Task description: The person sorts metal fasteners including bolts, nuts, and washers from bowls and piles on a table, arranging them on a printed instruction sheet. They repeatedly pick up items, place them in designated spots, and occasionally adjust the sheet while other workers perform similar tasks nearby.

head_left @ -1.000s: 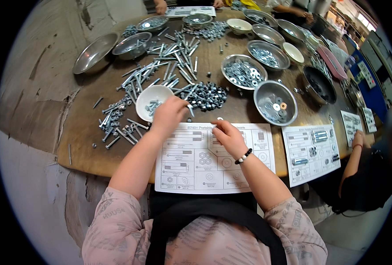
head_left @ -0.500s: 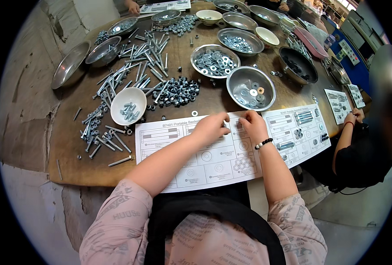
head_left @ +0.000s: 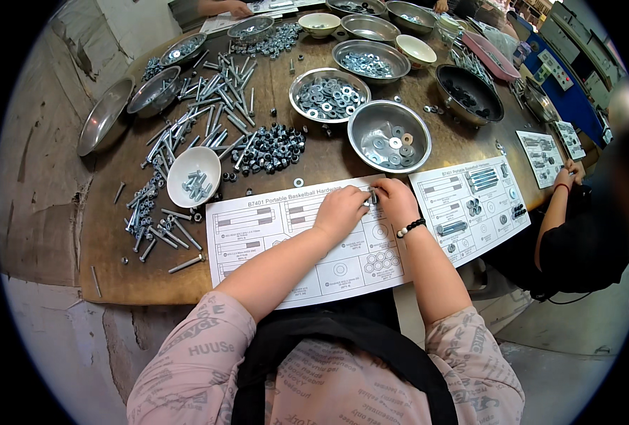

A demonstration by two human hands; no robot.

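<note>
My left hand (head_left: 342, 212) is over the upper part of a printed hardware sheet (head_left: 314, 273), its fingertips drawn together. Close beside it, my right hand (head_left: 397, 200) is bent down with its fingers pinched, a black-and-white bead bracelet on the wrist. At the fingertips, between the hands, shows a small shiny metal piece (head_left: 374, 197), too small to name surely. The right fingers seem to grip it; what the left fingers hold, if anything, is hidden. Line drawings of bolts and washers fill the sheet. Just beyond the hands stands a steel bowl (head_left: 363, 157) with a few washers.
Left lie a white bowl (head_left: 176, 173) of short bolts, loose long bolts (head_left: 219, 95) and a heap of dark-ringed nuts (head_left: 272, 147). Farther off stands a bowl of washers (head_left: 295, 95). A second sheet (head_left: 438, 185) bears sorted hardware at right, near another person's hands (head_left: 571, 172).
My left thumb and finger, apart before, have closed together and come nearer my right fingertips. A small metal piece now shows there. The whole view has shifted slightly.
</note>
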